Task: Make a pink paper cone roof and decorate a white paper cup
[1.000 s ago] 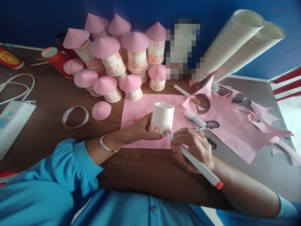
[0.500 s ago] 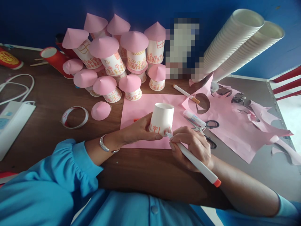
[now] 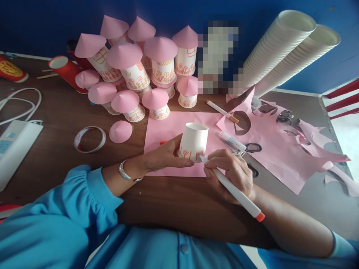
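Observation:
My left hand (image 3: 169, 152) is closed around the lower left of a white paper cup (image 3: 194, 138), which stands upright with its open mouth facing up. Orange-red flower and stem lines run along the cup's lower edge. In my right hand (image 3: 231, 173) is a white marker (image 3: 237, 194) with an orange end, its tip touching the cup low on the right. Below the cup lies a flat pink paper sheet (image 3: 159, 127). An orange marker cap (image 3: 163, 142) shows partly beside my left hand.
Several cups with pink cone roofs (image 3: 161, 59) crowd the back left. A tape roll (image 3: 89, 139) and loose pink cone (image 3: 120, 131) lie left. To the right are scissors (image 3: 253, 148), a glue stick (image 3: 231, 140), cut pink paper (image 3: 280, 157), another marker (image 3: 222, 111) and tall cup stacks (image 3: 277, 45).
The marker tip has shifted very slightly up at the cup's lower right, and a bit more orange line shows there. My left hand keeps its hold on the cup.

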The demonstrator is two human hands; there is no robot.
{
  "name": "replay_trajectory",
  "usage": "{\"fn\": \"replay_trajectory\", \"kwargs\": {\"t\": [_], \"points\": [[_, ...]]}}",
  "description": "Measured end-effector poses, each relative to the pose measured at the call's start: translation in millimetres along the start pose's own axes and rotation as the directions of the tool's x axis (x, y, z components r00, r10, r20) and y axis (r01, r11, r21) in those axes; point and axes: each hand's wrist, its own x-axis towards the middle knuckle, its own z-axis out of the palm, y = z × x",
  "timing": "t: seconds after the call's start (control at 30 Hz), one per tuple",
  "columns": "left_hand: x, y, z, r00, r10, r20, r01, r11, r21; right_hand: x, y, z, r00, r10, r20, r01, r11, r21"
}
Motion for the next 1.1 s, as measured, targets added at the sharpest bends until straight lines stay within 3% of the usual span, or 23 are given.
{"fn": "replay_trajectory", "kwargs": {"t": [1.1], "points": [[0.8, 2.0, 2.3, 1.000, 0.004, -0.022, -0.004, 1.000, 0.002, -2.2, -3.3, 0.7, 0.999, 0.023, 0.026, -0.023, 1.000, -0.011]]}}
